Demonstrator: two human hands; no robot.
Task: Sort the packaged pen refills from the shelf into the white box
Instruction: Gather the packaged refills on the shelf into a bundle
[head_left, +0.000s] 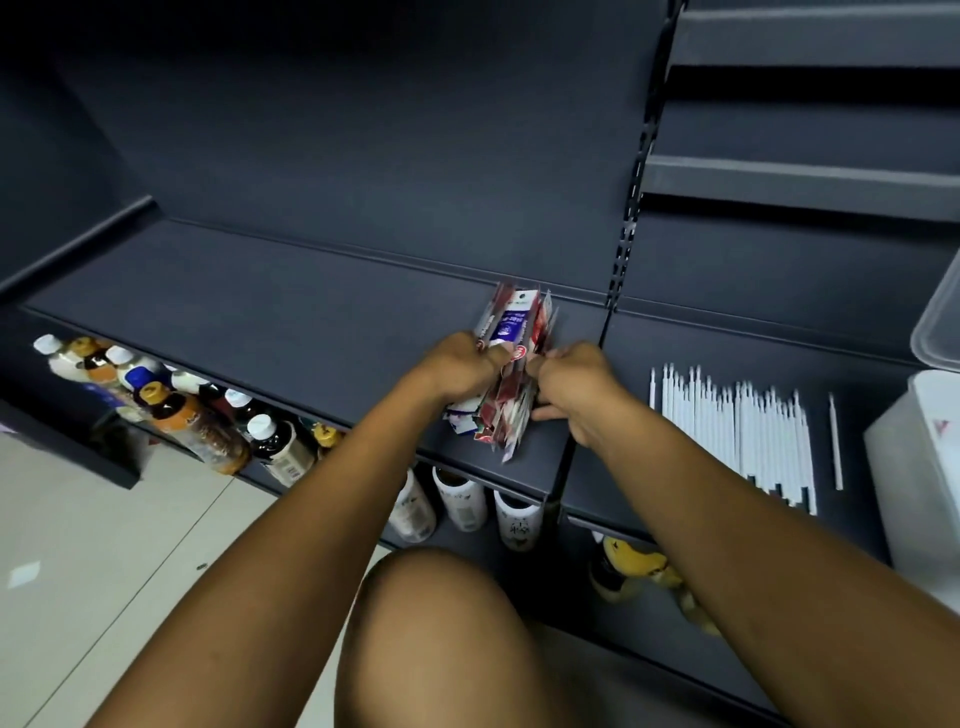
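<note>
**Slippery sheaf of refill packets, clamped from both sides**

The dark shelf (260, 322) carries the white box (919, 467) at its far right, well apart from the bundle of packaged pen refills (511, 364), held over the shelf's front part. The packets look light, thin and glossy, and likely to fan out and slide. Squeezing them mid-length should keep them together. The left hand (460, 366) grips the bundle's left side and the right hand (576, 389) pinches its right.

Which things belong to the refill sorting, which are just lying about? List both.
In the job: packaged refills, gripped by left hand and right hand; shelf; white box.
Lying about: white sticks, drink bottles, clear container.
</note>
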